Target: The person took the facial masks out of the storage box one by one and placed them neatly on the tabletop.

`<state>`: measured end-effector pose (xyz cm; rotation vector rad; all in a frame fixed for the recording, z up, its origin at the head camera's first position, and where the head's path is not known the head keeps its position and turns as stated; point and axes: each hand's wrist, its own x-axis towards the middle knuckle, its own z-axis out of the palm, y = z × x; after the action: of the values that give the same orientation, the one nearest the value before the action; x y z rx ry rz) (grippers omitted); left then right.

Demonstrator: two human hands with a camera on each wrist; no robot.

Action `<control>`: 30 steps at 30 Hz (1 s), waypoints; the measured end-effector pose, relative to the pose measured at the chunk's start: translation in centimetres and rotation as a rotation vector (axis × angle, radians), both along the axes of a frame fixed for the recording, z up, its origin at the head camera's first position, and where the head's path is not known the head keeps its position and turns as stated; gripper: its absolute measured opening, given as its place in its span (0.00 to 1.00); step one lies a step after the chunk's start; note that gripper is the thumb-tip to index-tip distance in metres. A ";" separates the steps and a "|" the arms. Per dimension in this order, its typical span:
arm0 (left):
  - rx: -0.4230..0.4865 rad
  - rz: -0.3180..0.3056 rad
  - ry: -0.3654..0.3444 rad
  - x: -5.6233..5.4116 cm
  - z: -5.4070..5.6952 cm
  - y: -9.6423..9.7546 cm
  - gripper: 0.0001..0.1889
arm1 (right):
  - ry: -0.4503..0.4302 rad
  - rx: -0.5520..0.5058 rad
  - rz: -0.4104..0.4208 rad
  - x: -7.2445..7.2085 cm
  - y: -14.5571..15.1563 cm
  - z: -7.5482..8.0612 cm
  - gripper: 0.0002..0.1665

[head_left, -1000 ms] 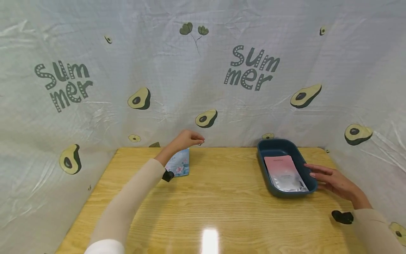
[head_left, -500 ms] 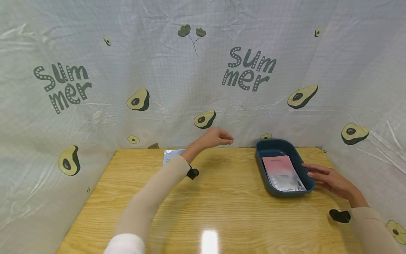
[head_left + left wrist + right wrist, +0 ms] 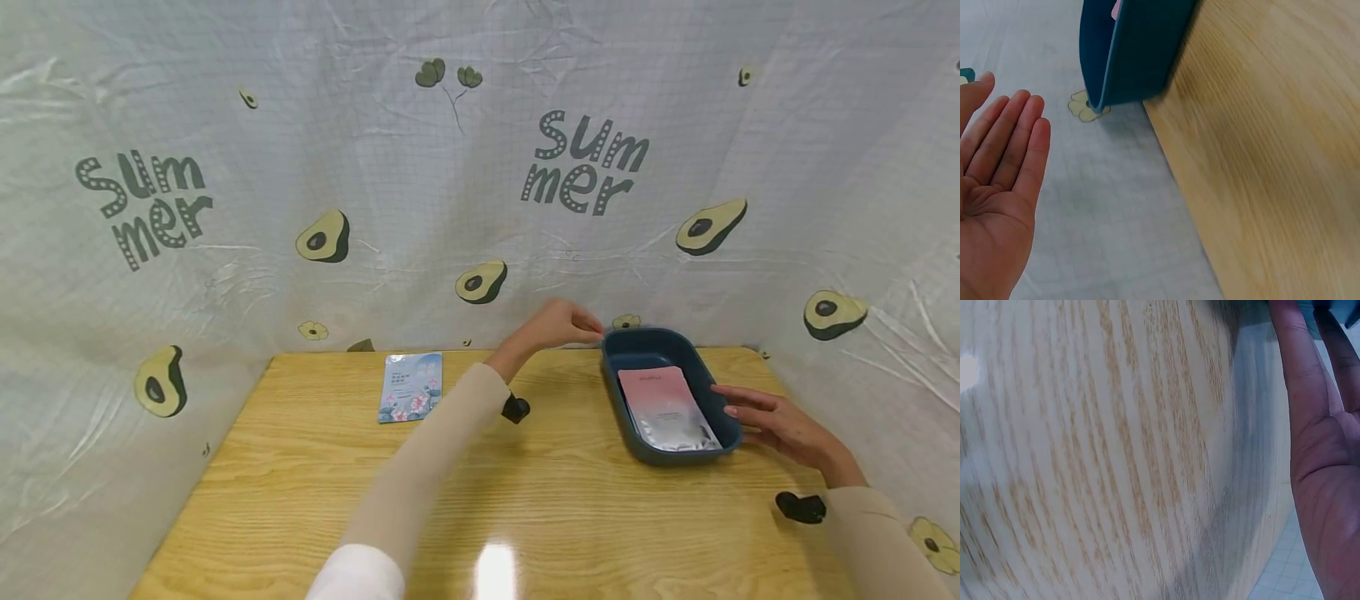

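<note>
My left hand (image 3: 561, 325) hovers near the far left corner of a dark blue bin (image 3: 651, 457), its fingertips close to the rim. In the left wrist view that hand (image 3: 1004, 181) has its fingers extended and its palm bare, with the bin (image 3: 1141, 56) ahead of it. My right hand (image 3: 787, 429) rests against the bin's right side, fingers stretched at the rim; the right wrist view shows this hand (image 3: 1329, 462) with long straight fingers and part of the bin at the top. Inside the bin lies a pink and silver sheet mask packet (image 3: 667, 408).
A light blue sheet mask packet (image 3: 410, 387) with pink flowers lies at the back left of the wooden table (image 3: 480, 483). Behind the table's far edge hangs a white curtain (image 3: 405, 167) printed with avocados. Both wrists carry black camera mounts.
My left hand has swept right from above the blue packet to the bin's far left corner, and the packet is now uncovered. My right hand stays at the bin.
</note>
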<state>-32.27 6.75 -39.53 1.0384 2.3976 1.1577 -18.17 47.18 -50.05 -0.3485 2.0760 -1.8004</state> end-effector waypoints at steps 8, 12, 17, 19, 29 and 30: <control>0.007 -0.015 -0.063 -0.1 -1.6 3.6 0.22 | 0.006 0.024 0.009 -0.5 0.2 0.3 0.28; -0.019 -0.051 -0.086 -0.1 -2.1 5.4 0.26 | -0.003 0.028 0.015 -0.8 0.3 0.5 0.29; -0.106 -0.032 -0.077 -0.2 -2.8 7.9 0.28 | -0.022 0.020 0.020 -1.6 0.2 0.8 0.28; -0.138 -0.014 -0.070 -0.2 -3.0 8.7 0.29 | -0.015 0.019 0.035 -1.9 0.0 0.9 0.28; -0.320 0.014 0.012 0.8 -3.7 13.1 0.27 | -0.006 0.018 0.014 -0.8 -0.4 0.0 0.29; -0.332 0.029 0.004 1.2 -3.8 13.5 0.27 | -0.008 0.019 0.008 -0.5 -0.2 -0.1 0.29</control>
<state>-31.12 20.27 -43.33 0.8991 2.5021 0.7296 -18.68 46.95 -50.13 -0.3441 2.0817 -1.7736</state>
